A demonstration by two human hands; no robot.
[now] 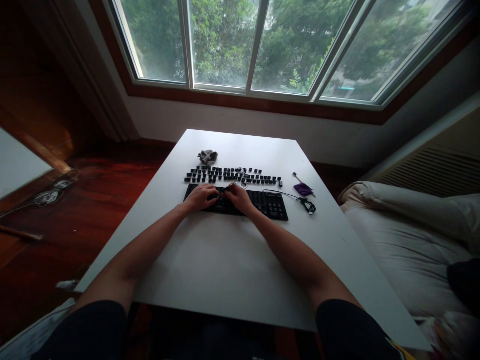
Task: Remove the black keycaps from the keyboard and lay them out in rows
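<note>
A black keyboard (268, 200) lies on the white table under both my hands. My left hand (201, 197) rests over its left part, with bent fingers gripping it and the fingertips near the middle keys. Close beside it, my right hand (238, 197) has its fingers pinched together just above the keys; what they hold is too small and dark to name. Behind the keyboard, loose black keycaps (227, 175) stand in several rows. A thin wire-like piece (244, 185) lies just beyond my right hand.
On the white table (240, 260), a crumpled grey cloth (208, 157) lies behind the keycaps. To the right are a small brush (298, 177), a purple cloth (303, 189) and a coiled black cable (307, 205). A pale sofa (397, 250) stands right of the table.
</note>
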